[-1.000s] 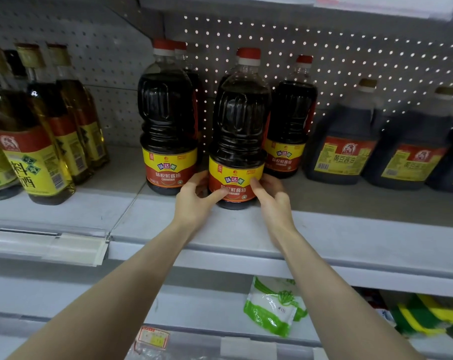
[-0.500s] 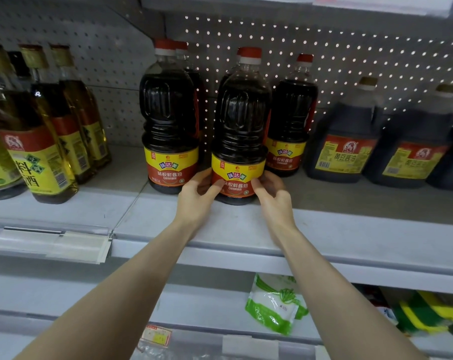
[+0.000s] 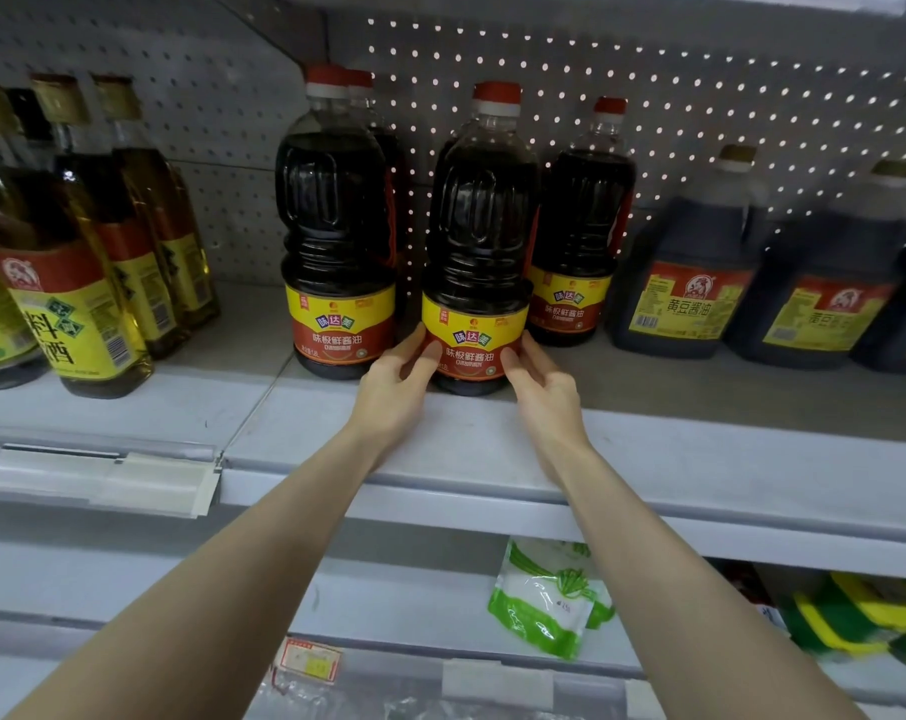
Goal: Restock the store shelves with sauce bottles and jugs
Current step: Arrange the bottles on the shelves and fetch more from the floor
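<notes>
Two-handed | left hand [image 3: 394, 389], right hand [image 3: 547, 389] | sauce bottle [image 3: 484, 226] slid back

Five red-capped soy bottles [image 3: 336, 241] stand mid-shelf [image 3: 440, 439]: three in front, and two behind that show little more than their caps. Three dark jugs [image 3: 684, 272] stand toward the right end, the last one cut off at the edge. At least four wine bottles [image 3: 66, 304] stand at the left end; any behind them cannot be counted. There are two hands, a left hand [image 3: 393, 392] and a right hand [image 3: 549, 392]. The lower shelf [image 3: 388, 589] carries one green-and-white bag [image 3: 544, 600].
</notes>
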`<state>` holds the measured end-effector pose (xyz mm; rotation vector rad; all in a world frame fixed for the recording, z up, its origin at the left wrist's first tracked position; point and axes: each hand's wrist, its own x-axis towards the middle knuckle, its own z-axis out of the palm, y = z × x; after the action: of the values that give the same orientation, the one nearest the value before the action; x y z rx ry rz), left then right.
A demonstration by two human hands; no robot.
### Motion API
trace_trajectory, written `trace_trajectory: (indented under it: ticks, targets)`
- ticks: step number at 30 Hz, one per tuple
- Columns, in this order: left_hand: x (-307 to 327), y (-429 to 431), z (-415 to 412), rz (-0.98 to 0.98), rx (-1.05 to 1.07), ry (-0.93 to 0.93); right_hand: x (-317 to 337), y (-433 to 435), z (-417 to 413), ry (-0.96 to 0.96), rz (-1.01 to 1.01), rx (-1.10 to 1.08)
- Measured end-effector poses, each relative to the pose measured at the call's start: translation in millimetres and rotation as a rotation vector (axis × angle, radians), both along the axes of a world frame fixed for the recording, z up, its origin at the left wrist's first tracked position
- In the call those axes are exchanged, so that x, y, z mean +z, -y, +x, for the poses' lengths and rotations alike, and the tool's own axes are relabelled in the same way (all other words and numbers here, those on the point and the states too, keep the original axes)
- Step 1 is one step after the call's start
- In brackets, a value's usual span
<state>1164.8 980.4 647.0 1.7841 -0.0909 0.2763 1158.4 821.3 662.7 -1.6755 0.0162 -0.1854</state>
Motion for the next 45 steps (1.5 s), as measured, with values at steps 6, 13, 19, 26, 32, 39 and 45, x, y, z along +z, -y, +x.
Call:
trace_trajectory:
  ticks: [6,13,19,26,32,39,45]
  targets:
    - [2,1,0,-0.005,-0.023,-0.044,-1,0,1,-0.012,-0.032,0.003]
    - [5,3,0,-0.024,-0.052,-0.066,0,0,3,-0.027,-0.051,0.005]
    - [12,4,-4,-0.042,-0.06,-0.041,6,-2,-4,0.0,-0.014,0.007]
    - [28,13,-59,-0.052,0.012,0.018,18,3,-48,0.091,0.004,0.042]
    - [13,16,-131,-0.045,0.055,-0.022,2,15,-108,0.033,-0.025,0.002]
    - [-61,23,-205,-0.071,0.063,-0.152,-67,23,-179,-0.075,0.021,0.009]
    - [-160,14,-250,-0.062,0.052,-0.365,-170,21,-224,-0.283,0.023,0.034]
